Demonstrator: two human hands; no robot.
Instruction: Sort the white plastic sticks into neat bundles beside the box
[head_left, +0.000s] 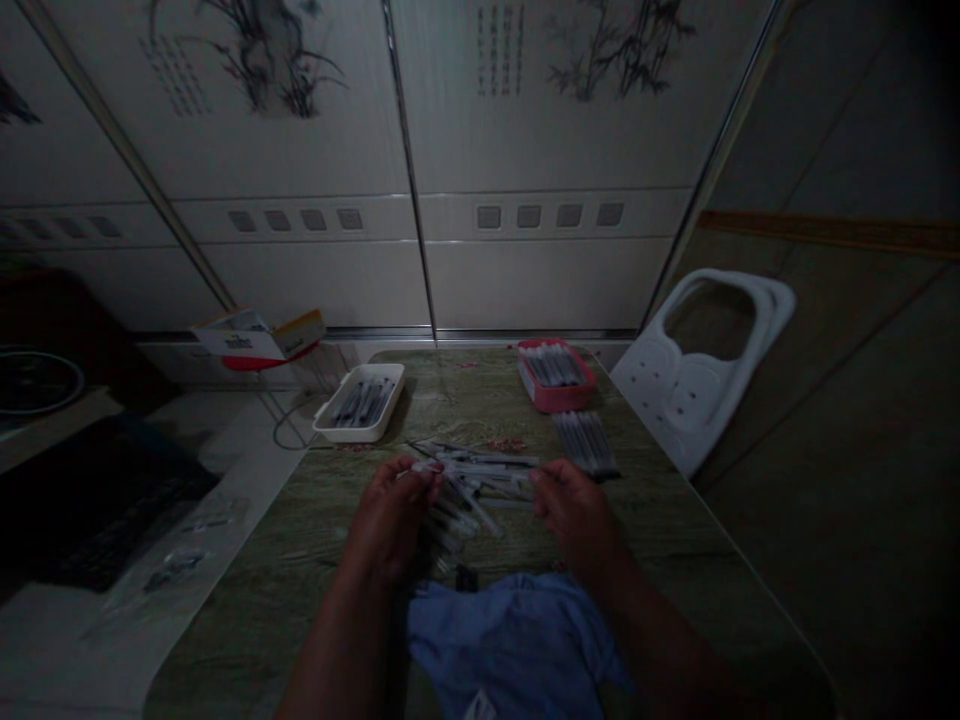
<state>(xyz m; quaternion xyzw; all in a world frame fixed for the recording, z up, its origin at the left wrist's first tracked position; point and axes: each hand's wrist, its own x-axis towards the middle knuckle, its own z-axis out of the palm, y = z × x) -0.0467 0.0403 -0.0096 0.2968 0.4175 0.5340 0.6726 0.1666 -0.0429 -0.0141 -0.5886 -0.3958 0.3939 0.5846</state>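
A loose pile of thin, clear pen-like sticks [480,485] lies on the table between my hands. My left hand [397,505] is closed at the left edge of the pile, its fingers pinched around the end of a stick. My right hand [570,500] is closed at the right side, thumb and fingers pressed together at the end of a thin stick. A white tray [358,434] with dark-tipped sticks stands behind my left hand. Behind my right hand are a pink basket [559,400] full of sticks and a flat row of sticks [586,443] in front of it.
Blue cloth [517,640] lies at the near side of the wood-patterned table [675,560]. A white folding chair [697,370] leans at the right. On the left, an open box [259,338] rests on a red stool [255,363], with a dark crate [105,500] nearer.
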